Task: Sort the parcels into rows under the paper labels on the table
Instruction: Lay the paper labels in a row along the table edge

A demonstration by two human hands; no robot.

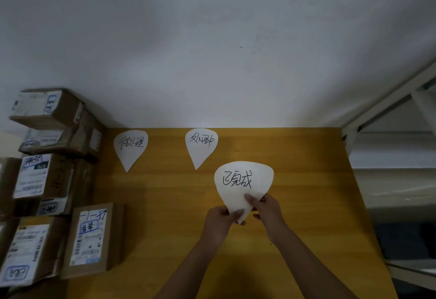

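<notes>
Head view: the fingers [238, 212] of the left hand [219, 222] and of the right hand [269, 211] pinch the narrow tip of the held label [243, 178], lifted over the counter [306, 192] with its wide end pointing away. The far-left label [131, 147] and the middle label [201, 145] lie flat along the far edge. The open spot right of the middle label, ahead and nearer the right hand, probably takes this sheet. The parcels [92, 239] are stacked well off to the left, not yet in rows.
</notes>
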